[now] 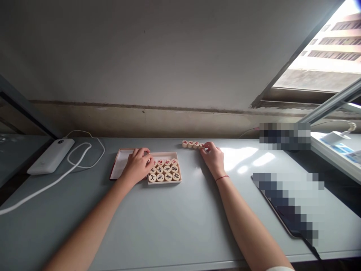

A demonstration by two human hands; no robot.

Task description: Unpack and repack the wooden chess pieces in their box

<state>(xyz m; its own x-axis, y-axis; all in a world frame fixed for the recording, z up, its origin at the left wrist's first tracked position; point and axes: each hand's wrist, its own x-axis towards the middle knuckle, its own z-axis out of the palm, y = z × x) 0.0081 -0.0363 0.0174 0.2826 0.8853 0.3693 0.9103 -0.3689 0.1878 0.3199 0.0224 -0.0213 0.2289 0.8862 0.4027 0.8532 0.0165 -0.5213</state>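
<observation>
A shallow white box (165, 183) holds rows of round Chinese chess pieces, with black characters in the front rows and red ones behind. My left hand (137, 164) lies over the box's back left corner, thumb and fingers curled together. Whether it grips a piece or the box wall is hidden. Farther back and to the right, several red-marked chess pieces (190, 144) stand in a short row on the table. At that row's right end my right hand (213, 156) pinches a chess piece (202, 145), partly covered by the fingers.
The box lid (120, 165) lies inside up, left of the box, partly under my left hand. A white power bank (52, 156) with a white cable (42, 194) is at the left. A dark tablet-like device (282, 210), partly blurred out, lies at the right. A wall rises behind the grey table (158, 229).
</observation>
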